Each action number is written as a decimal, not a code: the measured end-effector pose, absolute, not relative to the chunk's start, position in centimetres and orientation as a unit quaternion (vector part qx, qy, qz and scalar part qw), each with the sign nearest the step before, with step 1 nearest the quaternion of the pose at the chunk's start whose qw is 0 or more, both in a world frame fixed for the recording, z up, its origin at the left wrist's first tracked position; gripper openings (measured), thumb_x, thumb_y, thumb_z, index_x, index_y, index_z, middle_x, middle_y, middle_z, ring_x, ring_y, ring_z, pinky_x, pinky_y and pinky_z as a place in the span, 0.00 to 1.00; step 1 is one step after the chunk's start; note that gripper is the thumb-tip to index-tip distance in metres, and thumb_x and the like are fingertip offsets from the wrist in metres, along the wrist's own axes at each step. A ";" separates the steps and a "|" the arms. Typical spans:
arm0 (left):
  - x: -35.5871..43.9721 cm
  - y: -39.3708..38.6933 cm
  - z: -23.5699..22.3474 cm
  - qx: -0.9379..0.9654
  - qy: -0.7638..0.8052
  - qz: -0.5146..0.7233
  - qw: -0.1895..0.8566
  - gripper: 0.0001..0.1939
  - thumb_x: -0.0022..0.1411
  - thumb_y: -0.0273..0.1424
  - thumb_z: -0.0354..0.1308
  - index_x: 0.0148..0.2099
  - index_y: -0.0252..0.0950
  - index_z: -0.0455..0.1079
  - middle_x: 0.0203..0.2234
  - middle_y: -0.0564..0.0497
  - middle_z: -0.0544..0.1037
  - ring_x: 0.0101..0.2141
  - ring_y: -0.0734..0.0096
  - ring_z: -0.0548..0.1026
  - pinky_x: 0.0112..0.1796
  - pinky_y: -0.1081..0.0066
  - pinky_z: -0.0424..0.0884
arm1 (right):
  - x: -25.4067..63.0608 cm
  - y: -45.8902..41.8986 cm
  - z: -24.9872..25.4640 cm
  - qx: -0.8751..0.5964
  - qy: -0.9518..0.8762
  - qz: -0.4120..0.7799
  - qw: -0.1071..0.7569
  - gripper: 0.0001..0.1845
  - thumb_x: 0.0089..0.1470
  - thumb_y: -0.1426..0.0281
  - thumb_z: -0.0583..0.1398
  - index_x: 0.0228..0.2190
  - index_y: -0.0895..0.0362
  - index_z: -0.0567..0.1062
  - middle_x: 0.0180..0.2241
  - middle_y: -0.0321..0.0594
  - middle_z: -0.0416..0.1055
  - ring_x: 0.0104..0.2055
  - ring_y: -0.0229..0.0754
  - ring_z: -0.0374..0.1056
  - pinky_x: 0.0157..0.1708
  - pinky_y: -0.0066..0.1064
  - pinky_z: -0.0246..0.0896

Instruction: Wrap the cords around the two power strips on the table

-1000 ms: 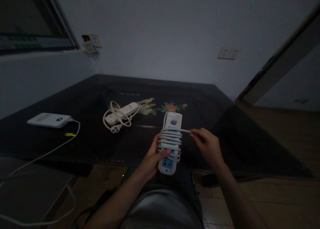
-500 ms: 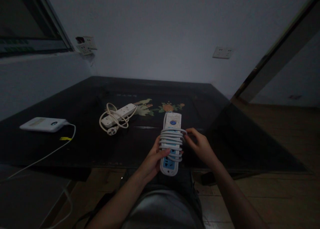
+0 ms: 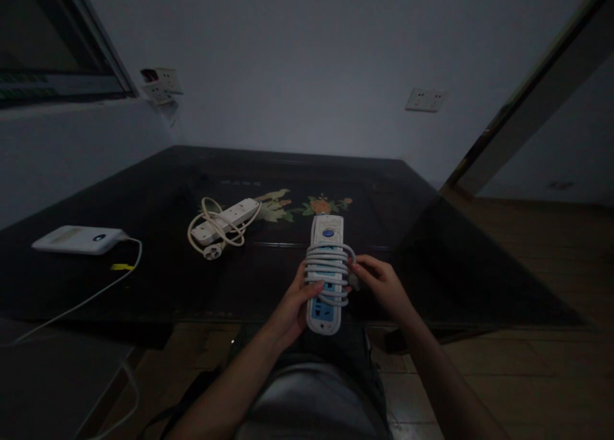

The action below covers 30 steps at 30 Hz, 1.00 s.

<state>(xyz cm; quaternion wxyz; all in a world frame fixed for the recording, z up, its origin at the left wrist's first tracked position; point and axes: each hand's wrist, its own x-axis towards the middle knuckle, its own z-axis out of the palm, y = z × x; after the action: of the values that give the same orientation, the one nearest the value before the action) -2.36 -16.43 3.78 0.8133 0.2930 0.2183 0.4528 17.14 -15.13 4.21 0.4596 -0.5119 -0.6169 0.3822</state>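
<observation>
A white power strip [image 3: 325, 325] with blue socket panels and a round blue switch is held upright over the table's front edge. Its grey cord [image 3: 327, 261] is wound several times around the middle. My left hand [image 3: 298, 306] grips the strip from the left, thumb across the front and fingers behind it. At the strip's right side, my right hand [image 3: 381, 283] pinches the cord where a loop bends around. A pale grey piece, perhaps the plug, shows dimly below the right fingertips; it is partly hidden.
The dark table [image 3: 407, 235] bears a painted flower design. On it lie a second white power strip [image 3: 225, 221] with a loosely looped cord, and a white box-like device [image 3: 79, 240] with a thin cable [image 3: 91, 303] running off the left edge. Wall sockets [image 3: 426, 100] are behind.
My right hand has moved slightly down along the strip's side with the cord. A pale piece now shows under its fingers. The left hand keeps its grip.
</observation>
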 end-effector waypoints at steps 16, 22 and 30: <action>-2.4 -16.3 3.9 0.309 0.274 0.474 0.778 0.36 0.46 0.29 0.69 0.57 0.43 0.58 0.46 0.48 0.75 0.45 0.61 0.75 0.49 0.63 0.68 | 16.1 -16.7 4.8 -0.512 -0.494 0.504 0.490 0.15 0.45 0.59 0.65 0.31 0.56 0.71 0.26 0.35 0.71 0.26 0.37 0.68 0.23 0.25 0.61; -2.6 -16.3 4.0 0.316 0.270 0.466 0.781 0.38 0.45 0.25 0.69 0.57 0.44 0.58 0.47 0.49 0.74 0.48 0.61 0.73 0.49 0.65 0.68 | 15.9 -16.8 4.5 -0.515 -0.454 0.529 0.499 0.17 0.41 0.59 0.67 0.29 0.56 0.71 0.25 0.32 0.68 0.22 0.34 0.65 0.20 0.24 0.61; -2.4 -16.1 3.9 0.299 0.290 0.458 0.786 0.37 0.46 0.25 0.69 0.57 0.44 0.57 0.45 0.50 0.75 0.45 0.64 0.74 0.47 0.64 0.69 | 15.6 -16.4 4.0 -0.536 -0.444 0.498 0.518 0.21 0.38 0.60 0.68 0.35 0.55 0.72 0.19 0.28 0.65 0.20 0.34 0.63 0.19 0.25 0.61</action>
<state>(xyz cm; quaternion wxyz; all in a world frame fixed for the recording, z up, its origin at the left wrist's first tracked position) -2.43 -16.14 3.93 0.7855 0.2987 0.2900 0.4578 15.62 -16.36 3.98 0.5179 -0.5361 -0.4436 0.4975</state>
